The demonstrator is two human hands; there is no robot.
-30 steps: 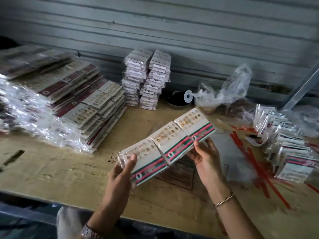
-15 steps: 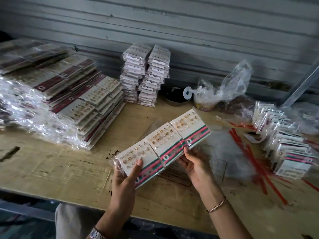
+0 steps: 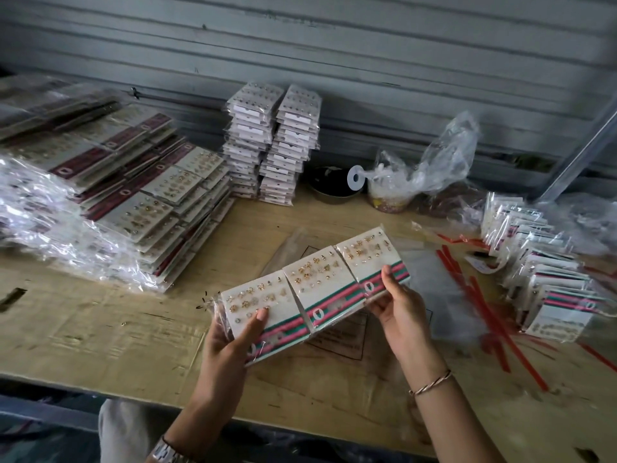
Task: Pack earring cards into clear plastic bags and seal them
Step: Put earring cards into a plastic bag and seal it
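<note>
Head view: both hands are up over the counter [image 3: 100,329], holding one long strip of three earring cards [image 3: 320,285] side by side, tilted so the right end sits higher and further back. The strip looks like it's inside a clear plastic bag [image 3: 218,309]; you can see the crinkly film sticking out at the left end. The left grip [image 3: 230,342] is closed on the left card, thumb flat on the front and fingers tucked behind. The right grip [image 3: 400,315] pinches the right card the same way, thumb on the pink and green stripe. The cards are white with little gold studs up top and that stripe along the bottom. Under the hands a few flat clear bags [image 3: 434,289] lie on the counter, with loose red strips [image 3: 494,312] just beside them. On the right there's a leaning row of bagged cards [image 3: 551,272]. On the left there's a big sloppy pile of packed strips [image 3: 117,195], and at the back two neat stacks of white card packs [image 3: 270,145] against the grey shutter wall [image 3: 334,45]. Next to those sit a dark round dish [image 3: 330,188] and a crumpled plastic bag [image 3: 427,172], though I can't make out what's in it. There's a bracelet [image 3: 430,384] on the right wrist and a watch [image 3: 167,454] on the left.
</note>
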